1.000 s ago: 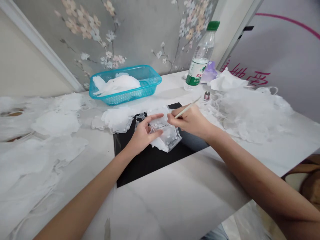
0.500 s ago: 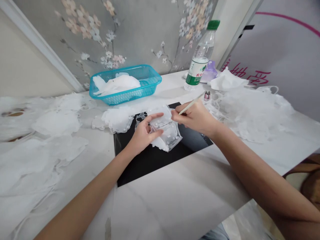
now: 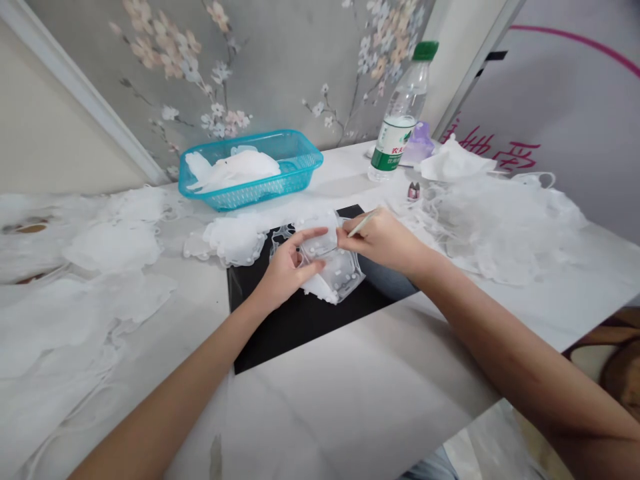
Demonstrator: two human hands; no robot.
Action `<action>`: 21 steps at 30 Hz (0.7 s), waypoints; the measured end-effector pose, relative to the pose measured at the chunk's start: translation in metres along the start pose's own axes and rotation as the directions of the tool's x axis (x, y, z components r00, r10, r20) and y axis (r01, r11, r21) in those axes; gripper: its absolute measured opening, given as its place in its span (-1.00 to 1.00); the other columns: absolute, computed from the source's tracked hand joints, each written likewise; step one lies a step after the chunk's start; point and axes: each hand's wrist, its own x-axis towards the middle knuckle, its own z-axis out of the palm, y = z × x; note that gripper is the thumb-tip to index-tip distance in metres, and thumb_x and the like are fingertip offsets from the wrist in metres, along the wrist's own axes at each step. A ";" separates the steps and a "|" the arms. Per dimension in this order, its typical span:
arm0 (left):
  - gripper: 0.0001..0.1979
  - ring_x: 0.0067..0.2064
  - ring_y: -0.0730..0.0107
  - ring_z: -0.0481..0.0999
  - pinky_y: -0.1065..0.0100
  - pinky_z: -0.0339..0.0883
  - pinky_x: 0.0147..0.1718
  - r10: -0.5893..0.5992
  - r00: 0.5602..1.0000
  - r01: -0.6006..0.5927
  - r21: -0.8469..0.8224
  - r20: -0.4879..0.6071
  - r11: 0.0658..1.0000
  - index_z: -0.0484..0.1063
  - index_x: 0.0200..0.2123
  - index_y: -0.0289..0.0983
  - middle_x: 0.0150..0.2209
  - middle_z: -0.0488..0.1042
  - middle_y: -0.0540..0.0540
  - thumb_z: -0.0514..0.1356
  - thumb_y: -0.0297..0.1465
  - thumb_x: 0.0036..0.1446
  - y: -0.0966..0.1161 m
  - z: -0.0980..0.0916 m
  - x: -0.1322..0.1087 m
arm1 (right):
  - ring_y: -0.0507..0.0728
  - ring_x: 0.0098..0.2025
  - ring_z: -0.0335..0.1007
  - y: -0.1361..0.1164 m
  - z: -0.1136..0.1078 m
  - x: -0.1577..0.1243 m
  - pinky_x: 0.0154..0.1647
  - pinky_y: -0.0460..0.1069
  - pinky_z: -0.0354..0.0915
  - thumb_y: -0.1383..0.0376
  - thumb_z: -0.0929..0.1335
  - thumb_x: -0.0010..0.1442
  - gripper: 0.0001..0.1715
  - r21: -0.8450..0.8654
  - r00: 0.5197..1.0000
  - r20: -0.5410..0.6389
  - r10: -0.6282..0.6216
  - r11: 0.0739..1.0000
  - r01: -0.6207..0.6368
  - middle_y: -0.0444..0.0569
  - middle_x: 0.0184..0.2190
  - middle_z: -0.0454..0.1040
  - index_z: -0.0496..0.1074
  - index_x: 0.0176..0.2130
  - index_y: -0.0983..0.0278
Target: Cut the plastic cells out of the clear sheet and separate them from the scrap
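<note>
My left hand (image 3: 290, 270) grips a translucent white piece with raised dots and a scalloped edge (image 3: 343, 272), its forefinger and thumb laid apart across the top. My right hand (image 3: 383, 240) is closed round a thin pale stick-like tool (image 3: 361, 225), held like a pen. Its fingertips are at the piece's right side; the tool's lower tip is too small to make out. Both hands are above a shiny black sheet (image 3: 280, 333) on the white table. Just left of the piece, a white frilly stack (image 3: 235, 237) overlaps the sheet's edge.
Behind stands a blue plastic basket (image 3: 250, 190) with white pieces in it. A water bottle (image 3: 397, 120) with a green cap is at the back right, near small pink-and-dark clippers (image 3: 413, 191). Translucent white pieces are heaped at right (image 3: 510, 220) and at left (image 3: 115, 240).
My right hand has shifted slightly left with the tool, closer over the white piece, and the tool's upper end has swung left. My left hand stays almost still.
</note>
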 end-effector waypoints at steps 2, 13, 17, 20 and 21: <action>-0.46 -0.20 0.28 0.52 0.34 0.41 -0.27 0.012 1.000 -0.012 -0.024 -0.020 1.000 0.35 0.04 -0.25 -0.16 0.50 -0.10 0.30 -0.44 -0.08 -0.001 0.000 0.000 | -0.09 -0.71 -0.04 -0.001 -0.005 0.000 -0.63 -0.08 -0.05 0.31 0.27 0.15 -0.53 0.149 0.989 -0.092 0.117 0.983 -0.103 -0.21 -0.79 0.08 0.14 -0.73 0.29; -0.40 -0.36 0.41 0.50 0.44 0.38 -0.39 -0.040 0.995 0.025 -0.153 -0.094 0.988 0.24 0.07 -0.20 -0.34 0.51 -0.01 0.35 -0.37 -0.06 -0.001 -0.001 0.001 | 0.00 -0.53 0.40 -0.003 -0.003 0.002 -0.48 -0.07 0.30 0.16 0.20 0.31 -0.65 0.264 0.911 -0.368 0.185 0.960 -0.088 0.01 -0.31 0.56 0.46 -0.22 0.31; -0.46 -0.38 0.42 0.51 0.45 0.38 -0.40 -0.058 0.991 0.038 -0.165 -0.122 0.986 0.26 0.05 -0.20 -0.35 0.53 -0.01 0.32 -0.32 -0.01 0.001 0.000 0.003 | 0.14 -0.21 0.42 -0.001 0.007 -0.003 -0.20 -0.01 0.31 0.22 0.35 0.19 -0.80 -0.056 0.976 -0.102 -0.192 0.981 0.187 0.03 -0.24 0.56 0.50 -0.25 0.28; -0.49 -0.40 0.43 0.52 0.46 0.37 -0.43 -0.061 0.991 0.040 -0.168 -0.123 0.985 0.26 0.05 -0.19 -0.36 0.54 -0.01 0.30 -0.33 0.02 0.000 0.000 0.003 | 0.14 -0.15 0.39 0.000 0.012 -0.004 -0.21 -0.04 0.30 0.26 0.32 0.22 -0.78 -0.100 0.968 0.029 -0.250 0.963 0.251 0.03 -0.22 0.54 0.50 -0.16 0.26; -0.49 -0.40 0.42 0.52 0.46 0.37 -0.44 -0.061 0.991 0.040 -0.170 -0.121 0.985 0.26 0.05 -0.18 -0.37 0.54 -0.01 0.30 -0.33 0.02 0.000 -0.001 0.003 | 0.13 -0.16 0.39 0.000 0.012 -0.004 -0.22 -0.05 0.29 0.26 0.31 0.23 -0.78 -0.107 0.969 0.039 -0.245 0.963 0.247 0.02 -0.23 0.54 0.50 -0.16 0.26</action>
